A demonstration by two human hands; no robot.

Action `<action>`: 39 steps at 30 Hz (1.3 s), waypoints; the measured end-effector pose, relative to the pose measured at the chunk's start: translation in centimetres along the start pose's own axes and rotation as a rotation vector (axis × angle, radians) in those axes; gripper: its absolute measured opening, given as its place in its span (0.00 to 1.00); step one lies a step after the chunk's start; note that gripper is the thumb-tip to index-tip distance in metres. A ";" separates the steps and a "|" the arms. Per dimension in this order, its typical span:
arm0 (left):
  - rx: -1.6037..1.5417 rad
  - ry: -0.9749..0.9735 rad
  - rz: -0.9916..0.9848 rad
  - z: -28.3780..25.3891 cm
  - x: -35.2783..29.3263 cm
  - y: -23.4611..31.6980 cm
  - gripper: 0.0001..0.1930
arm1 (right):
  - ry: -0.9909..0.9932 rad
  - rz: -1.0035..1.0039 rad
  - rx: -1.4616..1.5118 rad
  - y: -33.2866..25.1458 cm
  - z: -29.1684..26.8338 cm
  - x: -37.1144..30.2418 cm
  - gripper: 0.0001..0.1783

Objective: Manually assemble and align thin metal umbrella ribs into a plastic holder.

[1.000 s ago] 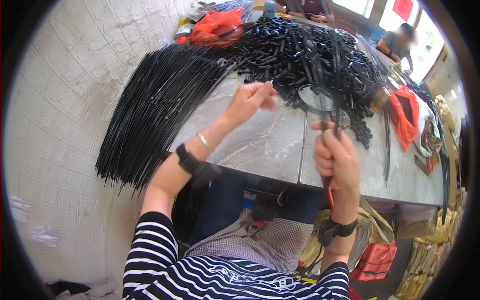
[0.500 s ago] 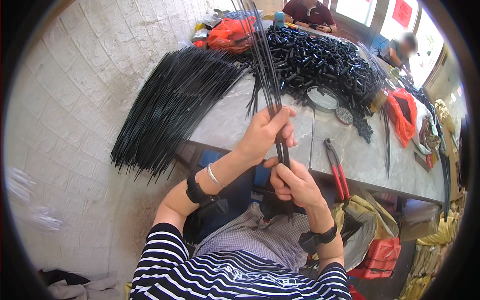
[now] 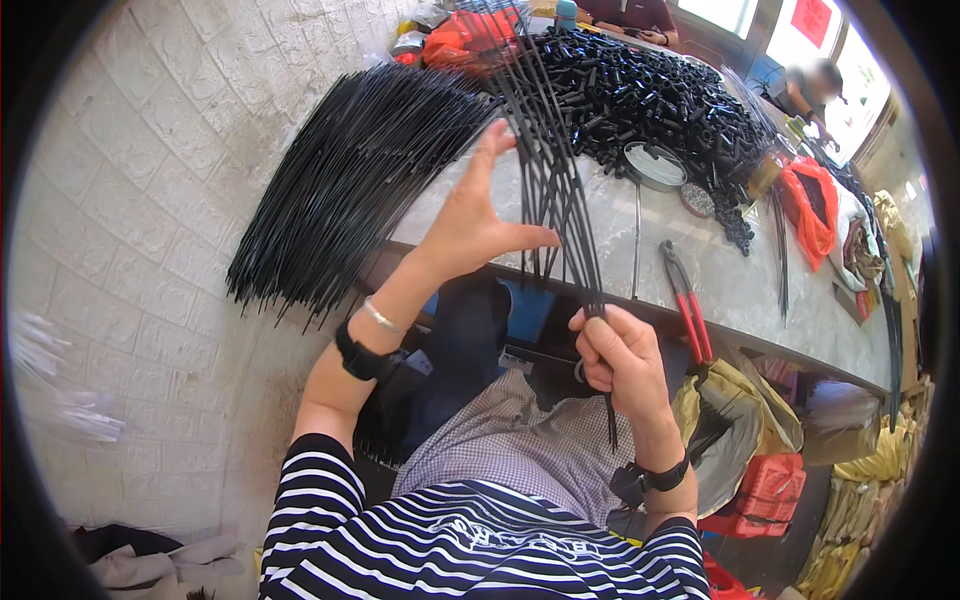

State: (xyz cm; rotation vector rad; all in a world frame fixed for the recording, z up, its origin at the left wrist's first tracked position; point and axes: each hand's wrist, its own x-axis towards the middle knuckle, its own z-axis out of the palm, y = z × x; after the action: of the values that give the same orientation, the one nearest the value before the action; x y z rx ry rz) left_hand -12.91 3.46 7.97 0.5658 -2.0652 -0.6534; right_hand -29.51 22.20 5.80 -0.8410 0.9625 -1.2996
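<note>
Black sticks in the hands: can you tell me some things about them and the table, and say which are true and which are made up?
1. The right hand is closed around a bunch of thin black rods. True.
2. The left hand is a tight fist. False: its fingers are spread open against the rods.
3. Red-handled pliers lie on the table. True.
4. The pliers are held in the left hand. False: no hand touches them; they rest on the table to the right of the rods.
5. A big pile of long black rods lies at the table's left end. True.
6. The short black tubes are white. False: they are black, heaped farther back.
</note>
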 end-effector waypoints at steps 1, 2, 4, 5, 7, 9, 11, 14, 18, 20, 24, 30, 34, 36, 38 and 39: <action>-0.116 0.027 0.041 0.8 0.1 0.1 0.56 | -0.027 0.002 0.007 0.3 0.0 -0.3 0.10; -0.232 0.054 0.083 1.5 0.3 0.4 0.49 | -0.026 0.003 0.006 0.5 0.0 -0.5 0.10; -0.367 0.032 -0.031 2.2 0.4 1.5 0.40 | -0.020 -0.002 0.002 0.9 0.0 -1.1 0.09; -0.492 0.016 -0.147 2.6 0.4 1.8 0.32 | -0.026 0.003 -0.031 1.0 -0.4 -1.4 0.10; -0.515 -0.013 -0.097 3.4 0.6 1.9 0.23 | -0.004 -0.069 -0.092 1.0 -0.3 -1.7 0.11; -0.561 -0.064 -0.087 3.9 0.7 2.6 0.10 | 0.020 -0.138 -0.151 0.8 -0.4 -1.9 0.12; -0.550 -0.115 -0.088 4.4 0.8 2.6 0.11 | 0.027 -0.139 -0.108 0.5 -0.9 -1.9 0.15; -0.592 -0.185 -0.084 4.5 1.2 3.5 0.11 | -0.014 -0.080 -0.096 0.2 -1.6 -2.0 0.16; -0.763 -0.213 -0.114 5.2 1.7 4.5 0.10 | -0.035 -0.119 -0.028 0.5 -1.8 -2.1 0.15; -0.617 -0.197 -0.088 4.6 2.3 5.4 0.10 | -0.017 -0.081 -0.093 -0.7 -1.8 -2.4 0.13; -0.364 -0.043 0.074 5.1 3.5 5.9 0.08 | -0.006 -0.063 -0.034 -1.3 -2.2 -2.4 0.13; -0.456 -0.241 0.019 5.1 2.9 4.7 0.12 | 0.009 -0.089 0.020 0.1 -2.5 -2.2 0.12; -0.494 -0.375 -0.060 5.6 3.6 4.8 0.12 | -0.072 -0.107 0.024 -0.5 -3.2 -2.2 0.10; -0.477 -0.396 -0.090 5.5 3.0 4.2 0.13 | -0.063 -0.072 -0.038 -1.4 -2.8 -1.9 0.08; -0.500 -0.344 -0.188 5.4 1.3 4.1 0.13 | -0.164 -0.140 -0.135 -1.8 -2.6 -1.1 0.08; -0.528 -0.362 -0.269 5.5 0.7 4.0 0.14 | -0.206 -0.187 -0.119 -1.4 -2.6 -1.0 0.09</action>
State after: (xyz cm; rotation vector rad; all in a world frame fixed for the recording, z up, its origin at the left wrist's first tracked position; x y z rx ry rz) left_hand -18.54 7.41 8.26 0.4376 -2.0305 -1.4944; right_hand -32.50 23.15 6.16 -1.1560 0.8184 -1.2931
